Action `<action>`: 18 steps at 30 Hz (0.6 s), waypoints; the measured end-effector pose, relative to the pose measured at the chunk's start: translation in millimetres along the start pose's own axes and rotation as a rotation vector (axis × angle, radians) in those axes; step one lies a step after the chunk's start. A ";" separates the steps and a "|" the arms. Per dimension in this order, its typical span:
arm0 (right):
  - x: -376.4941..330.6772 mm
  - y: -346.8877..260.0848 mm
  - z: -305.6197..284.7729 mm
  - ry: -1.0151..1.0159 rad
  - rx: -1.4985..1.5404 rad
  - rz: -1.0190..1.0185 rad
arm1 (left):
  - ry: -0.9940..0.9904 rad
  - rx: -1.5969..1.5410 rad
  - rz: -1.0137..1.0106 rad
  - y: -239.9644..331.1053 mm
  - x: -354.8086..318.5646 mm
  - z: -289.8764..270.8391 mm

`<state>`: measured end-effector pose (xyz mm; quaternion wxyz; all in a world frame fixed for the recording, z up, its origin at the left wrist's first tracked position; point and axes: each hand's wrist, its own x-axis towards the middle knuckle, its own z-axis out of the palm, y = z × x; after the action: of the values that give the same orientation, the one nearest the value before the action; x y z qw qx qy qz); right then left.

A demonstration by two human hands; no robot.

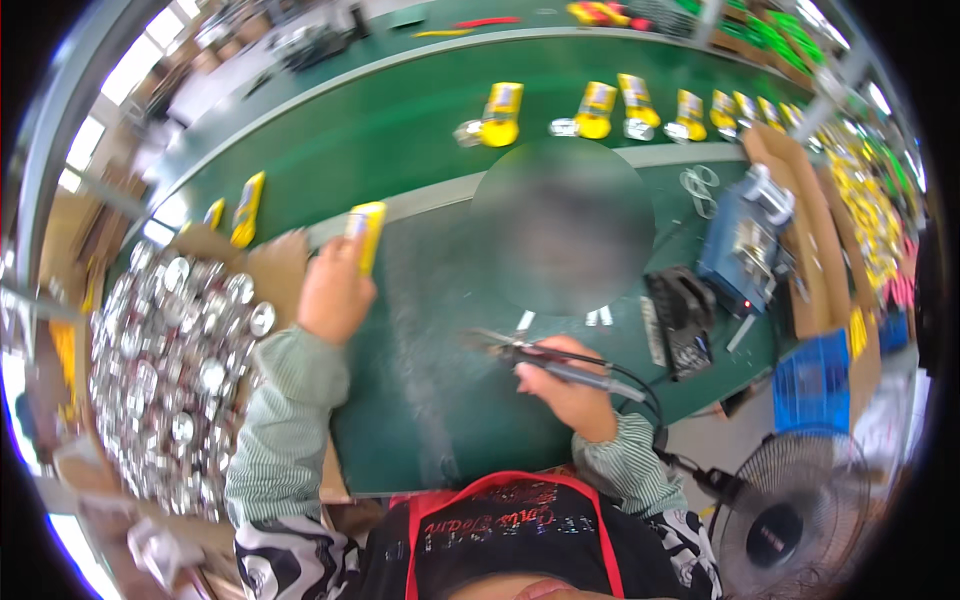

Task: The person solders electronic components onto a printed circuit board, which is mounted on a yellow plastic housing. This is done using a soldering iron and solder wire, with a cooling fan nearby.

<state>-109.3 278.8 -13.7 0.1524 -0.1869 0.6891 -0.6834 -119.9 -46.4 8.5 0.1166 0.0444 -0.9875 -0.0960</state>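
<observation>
My left hand [338, 290] is closed on a yellow plastic housing [369, 235], which it holds upright near the belt's near edge. Over the middle of the green bench, my right hand [573, 392] grips a soldering iron [570, 372] with a dark cable, its tip end pointing left. Around that tip the picture is blurred, and I cannot tell what it touches. Beside my left forearm a large carton holds a heap of shiny round silver parts [183, 425]. A blurred round patch hides the bench's far middle.
Yellow housings with silver discs [593, 112] lie along the green belt [400, 125] beyond the bench. At right stand a blue device [738, 245], a black holder [683, 315], a cardboard box [795, 240], a blue basket [812, 385] and a fan [790, 530].
</observation>
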 end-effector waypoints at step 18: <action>-27.0 -20.3 16.7 -0.042 0.154 0.122 | 0.023 0.200 -0.230 28.8 -189.2 -61.2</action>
<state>-76.6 276.7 5.0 0.2222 -0.1467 0.6413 -0.7196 76.2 -8.4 30.7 0.1109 0.1698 -0.9792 -0.0095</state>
